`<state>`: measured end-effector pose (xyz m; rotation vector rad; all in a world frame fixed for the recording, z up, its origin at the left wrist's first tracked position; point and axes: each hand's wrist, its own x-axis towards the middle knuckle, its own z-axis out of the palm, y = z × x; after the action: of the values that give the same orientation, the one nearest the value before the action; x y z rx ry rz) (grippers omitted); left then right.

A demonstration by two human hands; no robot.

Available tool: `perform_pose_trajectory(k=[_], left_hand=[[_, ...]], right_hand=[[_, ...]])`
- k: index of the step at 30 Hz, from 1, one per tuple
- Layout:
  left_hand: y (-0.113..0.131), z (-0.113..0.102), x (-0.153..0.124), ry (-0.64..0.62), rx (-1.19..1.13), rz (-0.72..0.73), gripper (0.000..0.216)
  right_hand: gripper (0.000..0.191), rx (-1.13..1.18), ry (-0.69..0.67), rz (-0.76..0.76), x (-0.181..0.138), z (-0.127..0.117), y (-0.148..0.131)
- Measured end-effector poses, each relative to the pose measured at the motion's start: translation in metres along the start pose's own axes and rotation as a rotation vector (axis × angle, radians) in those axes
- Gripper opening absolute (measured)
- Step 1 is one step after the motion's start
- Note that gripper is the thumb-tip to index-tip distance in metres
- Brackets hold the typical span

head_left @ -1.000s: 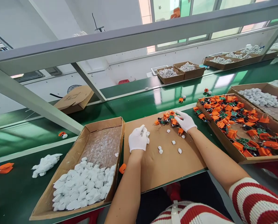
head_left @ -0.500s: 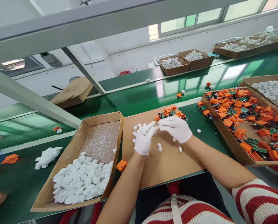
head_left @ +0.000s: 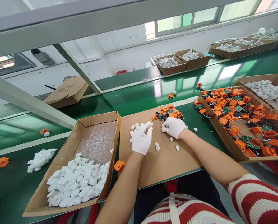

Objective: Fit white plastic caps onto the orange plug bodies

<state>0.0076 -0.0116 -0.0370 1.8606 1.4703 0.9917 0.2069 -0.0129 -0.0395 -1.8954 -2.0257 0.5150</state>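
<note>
My left hand [head_left: 141, 139], in a white glove, is over the left part of a brown cardboard sheet [head_left: 150, 169]. Its thumb and fingers are apart, beside a small cluster of white putty-like lumps [head_left: 132, 127]. To its right is my right hand [head_left: 175, 127], also gloved, with fingers curled and tips together; whether something small sits in them is hidden. Just beyond it lies a heap of orange plug housings with circuit boards [head_left: 170, 111]. Several loose white lumps [head_left: 177, 148] are on the sheet nearer my body.
A cardboard tray of white lumps [head_left: 76, 183] stands at left, an orange housing [head_left: 119, 165] beside it. At right is a tray of orange plug parts [head_left: 243, 123]. A crumpled white glove [head_left: 41, 159] lies far left. Behind runs a green belt [head_left: 134, 104] under a metal frame [head_left: 79, 67].
My hands, fingertips close together before, have drawn apart. The left fingers have spread, and the right fingers have curled in near the orange heap. The view has shifted slightly.
</note>
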Motion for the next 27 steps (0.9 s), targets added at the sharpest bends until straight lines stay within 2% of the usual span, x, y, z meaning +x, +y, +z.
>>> perform_pose_trajectory(k=[2, 5, 7, 9, 11, 13, 15, 19, 21, 24, 27], left_hand=[[-0.001, 0.000, 0.000, -0.009, 0.117, 0.033, 0.029], [0.005, -0.001, -0.004, -0.064, 0.222, 0.127, 0.038], [0.011, 0.000, -0.007, -0.122, 0.256, 0.265, 0.048], [0.013, 0.000, -0.009, -0.170, 0.292, 0.413, 0.051], [0.012, 0.001, -0.009, -0.168, 0.326, 0.487, 0.048], [0.008, 0.002, -0.007, -0.118, 0.341, 0.477, 0.042], [0.002, 0.002, -0.003, -0.049, 0.334, 0.436, 0.036], [-0.006, 0.002, 0.003, 0.048, 0.295, 0.310, 0.032], [-0.006, 0.003, 0.002, 0.060, 0.290, 0.245, 0.031], [0.000, 0.007, -0.002, 0.063, 0.343, 0.175, 0.031], [0.016, 0.013, 0.001, 0.013, 0.448, 0.152, 0.040]], right_hand=[[0.022, 0.127, 0.027, 0.001, -0.005, -0.003, -0.003], [0.037, 0.678, 0.028, -0.001, -0.013, -0.010, -0.007], [0.044, 1.041, -0.055, 0.003, -0.018, -0.014, -0.010], [0.043, 1.245, -0.154, 0.013, -0.020, -0.016, -0.014], [0.044, 1.390, -0.213, 0.015, -0.021, -0.017, -0.016], [0.041, 1.454, -0.183, -0.001, -0.019, -0.018, -0.014], [0.036, 1.439, -0.089, -0.004, -0.017, -0.021, -0.010], [0.040, 1.491, 0.128, 0.197, -0.013, -0.031, 0.002], [0.043, 1.634, 0.160, 0.244, -0.013, -0.038, 0.008], [0.043, 1.864, 0.169, 0.187, -0.012, -0.047, 0.014], [0.027, 1.903, 0.181, 0.124, -0.013, -0.049, 0.019]])
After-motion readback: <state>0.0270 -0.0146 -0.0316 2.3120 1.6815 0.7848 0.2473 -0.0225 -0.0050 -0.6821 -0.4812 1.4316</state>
